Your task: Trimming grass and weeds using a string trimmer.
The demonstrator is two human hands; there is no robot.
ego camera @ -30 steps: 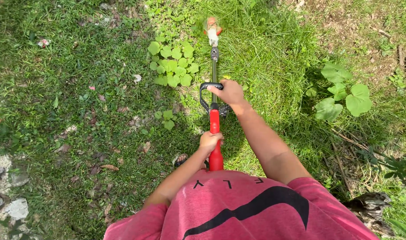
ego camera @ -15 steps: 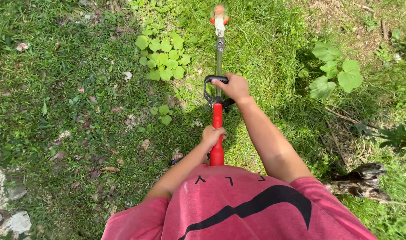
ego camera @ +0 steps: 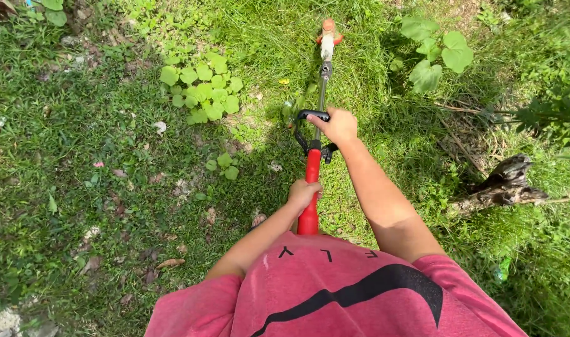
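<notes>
The person holds a long grass trimmer (ego camera: 314, 168) out in front. The right hand (ego camera: 339, 125) is closed tight on the black loop handle (ego camera: 311, 116). The left hand (ego camera: 304, 193) grips the red part of the pole near the body. The trimmer head (ego camera: 327, 32) sits in tall grass far ahead. There is open grass on the left. A dead stump (ego camera: 503, 184) and big leafy plants (ego camera: 434, 53) crowd the right side. Since a moment ago, the round-leaf patch (ego camera: 201, 90) has slid to the left, and the stump shows more.

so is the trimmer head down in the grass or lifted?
Down: the trimmer slopes forward, its head at grass level. Contact: cannot tell.
</notes>
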